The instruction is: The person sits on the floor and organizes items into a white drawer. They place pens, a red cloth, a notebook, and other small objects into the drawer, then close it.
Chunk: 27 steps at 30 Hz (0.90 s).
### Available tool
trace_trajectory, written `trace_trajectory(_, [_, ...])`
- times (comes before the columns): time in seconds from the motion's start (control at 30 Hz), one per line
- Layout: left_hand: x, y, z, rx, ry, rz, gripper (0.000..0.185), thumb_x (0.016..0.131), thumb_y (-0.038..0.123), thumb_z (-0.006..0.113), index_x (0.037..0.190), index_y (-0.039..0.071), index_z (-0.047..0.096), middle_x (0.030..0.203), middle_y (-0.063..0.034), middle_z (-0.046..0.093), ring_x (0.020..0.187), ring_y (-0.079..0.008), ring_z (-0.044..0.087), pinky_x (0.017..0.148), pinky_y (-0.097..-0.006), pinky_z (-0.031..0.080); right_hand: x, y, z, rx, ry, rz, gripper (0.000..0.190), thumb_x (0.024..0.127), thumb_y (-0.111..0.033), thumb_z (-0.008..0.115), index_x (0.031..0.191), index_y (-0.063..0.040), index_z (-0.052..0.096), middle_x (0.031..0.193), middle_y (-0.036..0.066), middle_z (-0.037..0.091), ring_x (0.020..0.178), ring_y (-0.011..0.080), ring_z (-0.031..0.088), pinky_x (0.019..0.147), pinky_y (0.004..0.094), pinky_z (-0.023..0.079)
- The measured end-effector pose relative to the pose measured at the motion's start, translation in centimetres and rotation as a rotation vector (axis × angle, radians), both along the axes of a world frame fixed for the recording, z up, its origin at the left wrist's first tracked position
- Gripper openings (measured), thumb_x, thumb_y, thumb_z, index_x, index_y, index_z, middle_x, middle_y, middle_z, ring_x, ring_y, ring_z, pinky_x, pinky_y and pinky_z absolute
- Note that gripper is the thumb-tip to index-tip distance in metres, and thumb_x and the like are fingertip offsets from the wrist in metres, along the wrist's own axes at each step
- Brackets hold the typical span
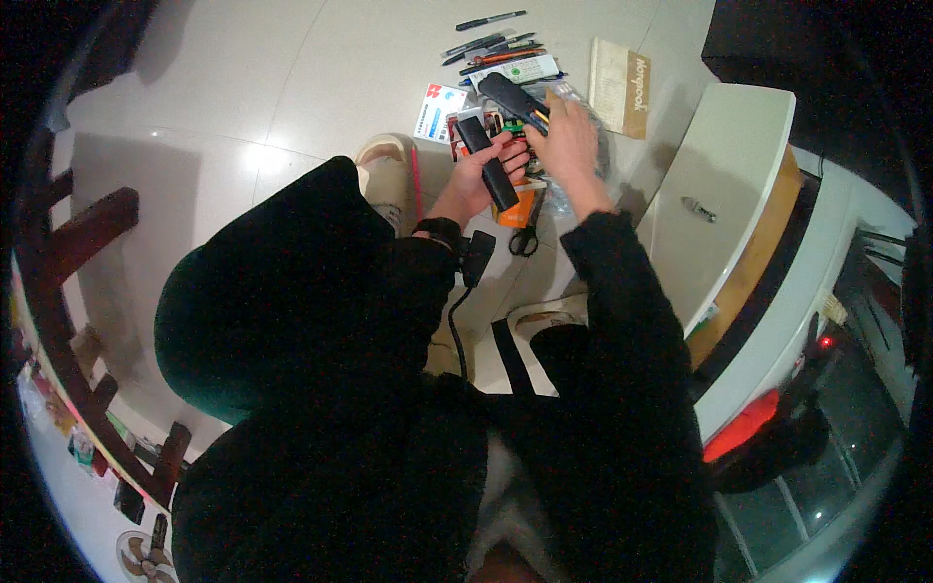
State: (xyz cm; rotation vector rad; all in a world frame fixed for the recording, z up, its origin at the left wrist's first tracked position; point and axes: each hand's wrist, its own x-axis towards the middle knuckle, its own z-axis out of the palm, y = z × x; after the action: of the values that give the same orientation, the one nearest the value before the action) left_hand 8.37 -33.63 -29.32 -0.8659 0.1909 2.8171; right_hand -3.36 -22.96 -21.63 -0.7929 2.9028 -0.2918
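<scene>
My left hand is closed around a slim black oblong case, held at a slant over the floor. My right hand grips the lower end of a larger black object, perhaps a pouch; a thin yellow item shows by its end, under my fingers. Both hands are above a small pile of goods. Beneath them, an orange packet and a pair of black-handled scissors lie on the tiles. Clear plastic wrapping spreads beside and under my right hand. My fingers hide much of the pile.
Several pens are spread beyond the pile, near a white printed box. A notebook bearing writing lies to the right. A white drawer front juts out at right. A pink stick rests by my left shoe.
</scene>
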Motion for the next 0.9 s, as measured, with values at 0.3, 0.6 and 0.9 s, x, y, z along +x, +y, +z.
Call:
trace_trajectory(0.3, [1.7, 0.8, 0.0, -0.049, 0.078, -0.092, 0.03, 0.092, 0.018, 0.063, 0.12, 0.005, 0.059, 0.111, -0.0098, 0.065, 0.102, -0.0245, 0.064, 0.09, -0.0412, 0.051, 10.0, 4.0, -1.1, -0.457, -0.313, -0.269, 0.046, 0.081, -0.019, 0.073, 0.118, 0.0, 0.055, 0.108, 0.02, 0.062, 0.1, 0.0357, 0.063, 0.087, 0.0421, 0.048])
trace_trajectory(0.6, [2.6, 0.5, 0.8, -0.132, 0.104, -0.304, 0.034, 0.093, 0.026, 0.064, 0.121, 0.005, 0.059, 0.108, -0.0087, 0.067, 0.095, -0.0223, 0.067, 0.086, -0.0385, 0.055, 10.8, 5.0, -3.1, -0.715, -0.731, -0.464, 0.043, 0.085, -0.023, 0.071, 0.116, 0.001, 0.056, 0.093, 0.018, 0.067, 0.084, 0.0271, 0.066, 0.076, 0.036, 0.052])
trace_trajectory(0.9, [-0.1, 1.3, 3.9, -0.232, 0.121, -0.329, 0.032, 0.095, 0.028, 0.062, 0.121, 0.009, 0.057, 0.11, -0.0053, 0.066, 0.099, -0.0194, 0.064, 0.089, -0.0372, 0.052, 10.3, 3.5, -1.3, -0.528, -0.576, -0.383, 0.065, 0.077, -0.031, 0.076, 0.127, 0.0, 0.048, 0.103, 0.016, 0.065, 0.091, 0.0253, 0.065, 0.079, 0.0377, 0.051])
